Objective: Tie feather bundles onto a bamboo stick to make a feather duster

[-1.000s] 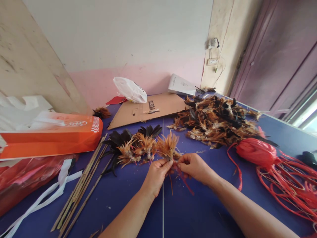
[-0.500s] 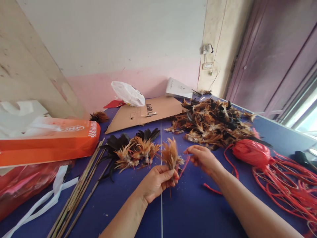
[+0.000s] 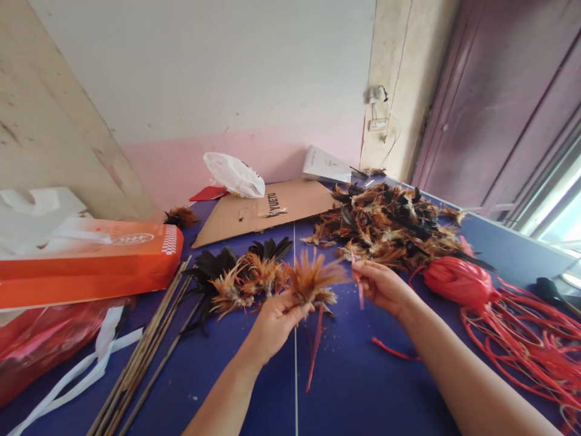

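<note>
My left hand [image 3: 279, 321] pinches a bunch of brown feathers [image 3: 313, 275] near the middle of the blue table [image 3: 354, 387]. A strip of red plastic cord [image 3: 315, 348] hangs down from beneath the bunch. To the right, my right hand [image 3: 381, 286] is closed on a short piece of pink-red cord [image 3: 359, 284], held apart from the feathers. Just left of my left hand lie tied feather bunches [image 3: 252, 275], brown with black plumes. Past my right hand spreads a large heap of loose brown and black feathers [image 3: 385, 221].
A red cord ball [image 3: 458, 281] with tangled strands lies at right, a loose red cord piece [image 3: 394, 350] nearer me. Thin sticks [image 3: 145, 345] and an orange bag [image 3: 91, 263] are at left. Flat cardboard [image 3: 267, 209], a white plastic bag [image 3: 233, 174] and a white box [image 3: 327, 165] sit behind.
The feather bunch has tilted and fanned out to the right in my left hand. My right hand has shifted slightly right with its cord piece. A cord strip now hangs below the bunch.
</note>
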Demonstrator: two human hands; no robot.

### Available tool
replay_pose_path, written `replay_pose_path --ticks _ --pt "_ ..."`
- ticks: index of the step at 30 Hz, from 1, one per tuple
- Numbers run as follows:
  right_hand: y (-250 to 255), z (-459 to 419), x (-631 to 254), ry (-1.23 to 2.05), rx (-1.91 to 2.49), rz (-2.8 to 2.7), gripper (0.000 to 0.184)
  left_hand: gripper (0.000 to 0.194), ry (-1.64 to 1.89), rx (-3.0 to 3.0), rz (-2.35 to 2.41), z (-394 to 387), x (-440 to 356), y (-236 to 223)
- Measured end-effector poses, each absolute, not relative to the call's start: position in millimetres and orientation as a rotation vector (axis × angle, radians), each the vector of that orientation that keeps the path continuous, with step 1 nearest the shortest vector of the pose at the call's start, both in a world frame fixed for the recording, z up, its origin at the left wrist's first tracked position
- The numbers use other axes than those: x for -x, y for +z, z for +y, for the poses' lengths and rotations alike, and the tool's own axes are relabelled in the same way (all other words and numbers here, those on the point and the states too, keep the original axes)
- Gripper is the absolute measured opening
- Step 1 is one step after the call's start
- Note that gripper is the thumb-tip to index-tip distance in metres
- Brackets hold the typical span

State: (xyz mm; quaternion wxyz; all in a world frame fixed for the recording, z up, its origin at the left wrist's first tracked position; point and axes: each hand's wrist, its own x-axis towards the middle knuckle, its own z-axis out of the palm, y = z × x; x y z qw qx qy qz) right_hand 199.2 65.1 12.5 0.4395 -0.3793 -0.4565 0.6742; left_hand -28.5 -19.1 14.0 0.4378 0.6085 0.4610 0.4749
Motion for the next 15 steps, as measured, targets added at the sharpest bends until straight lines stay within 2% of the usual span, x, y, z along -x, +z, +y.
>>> replay_pose_path --ticks 6,10,15 --pt "15.9 34.6 -173.0 1.945 0.887 -1.488 0.014 0.014 1.271 -1.13 0.826 -28.8 26.3 25.1" --pt "16.2 21.0 -160.7 2.129 0.805 -1.616 0.012 0.016 1.117 -1.338 0.873 -31.7 21.7 27.0" --pt "10.6 22.9 -159.0 2.197 0.794 -1.604 0.015 0.018 1.053 -1.526 1.066 -29.1 20.1 23.2"
